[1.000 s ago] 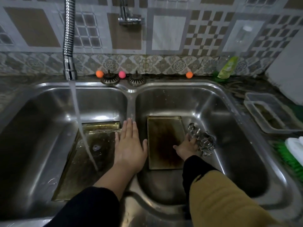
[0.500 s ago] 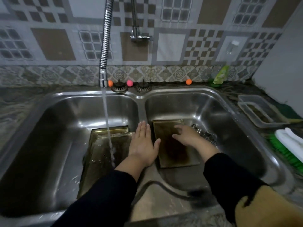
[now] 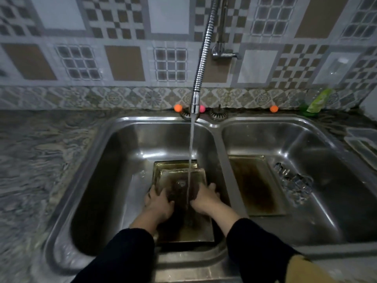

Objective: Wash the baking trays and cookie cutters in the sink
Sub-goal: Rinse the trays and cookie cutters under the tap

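Note:
In the left basin a stained baking tray (image 3: 184, 229) lies on top of a second tray (image 3: 175, 164) under the running water. My left hand (image 3: 158, 202) grips the top tray's left edge. At its right edge my right hand (image 3: 204, 198) holds it, fingers curled over the rim. A third dirty tray (image 3: 256, 185) lies flat in the right basin. Beside it, to the right, sits a cluster of metal cookie cutters (image 3: 293, 180).
A flexible faucet hose (image 3: 201, 68) hangs over the left basin, pouring a thin stream. A green soap bottle (image 3: 316, 102) stands at the back right. A clear plastic container (image 3: 363, 144) sits on the right counter. Marbled counter extends to the left.
Both hands left the divider and the right basin and now hold the top tray in the left basin. The view swung left.

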The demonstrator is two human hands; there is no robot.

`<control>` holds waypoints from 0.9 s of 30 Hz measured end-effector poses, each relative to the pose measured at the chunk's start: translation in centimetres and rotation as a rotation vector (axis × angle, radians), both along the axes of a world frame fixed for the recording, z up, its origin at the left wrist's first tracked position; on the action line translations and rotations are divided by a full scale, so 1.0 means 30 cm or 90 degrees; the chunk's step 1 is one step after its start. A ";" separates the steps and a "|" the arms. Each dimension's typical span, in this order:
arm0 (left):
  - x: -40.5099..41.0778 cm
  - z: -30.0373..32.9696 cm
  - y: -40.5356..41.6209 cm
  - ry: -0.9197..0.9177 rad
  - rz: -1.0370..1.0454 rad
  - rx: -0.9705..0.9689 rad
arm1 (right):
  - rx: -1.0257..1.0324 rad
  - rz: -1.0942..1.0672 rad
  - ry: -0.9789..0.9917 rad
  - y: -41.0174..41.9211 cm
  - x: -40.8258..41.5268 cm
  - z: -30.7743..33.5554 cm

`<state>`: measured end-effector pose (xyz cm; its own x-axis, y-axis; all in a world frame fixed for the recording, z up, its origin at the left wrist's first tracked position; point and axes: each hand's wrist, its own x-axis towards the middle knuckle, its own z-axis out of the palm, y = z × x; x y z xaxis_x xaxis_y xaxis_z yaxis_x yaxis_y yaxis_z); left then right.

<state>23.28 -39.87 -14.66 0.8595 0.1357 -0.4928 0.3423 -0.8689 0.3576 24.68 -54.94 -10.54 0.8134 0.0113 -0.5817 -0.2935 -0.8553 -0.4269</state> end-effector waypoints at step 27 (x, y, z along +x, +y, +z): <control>0.016 0.117 -0.166 -0.165 -0.101 -0.189 | 0.371 -0.203 -0.277 0.004 -0.036 0.070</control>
<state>23.75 -44.84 -11.15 0.9591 -0.1236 -0.2548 0.0781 -0.7494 0.6575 23.59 -54.83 -8.45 0.9815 -0.0558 -0.1830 -0.1908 -0.3618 -0.9125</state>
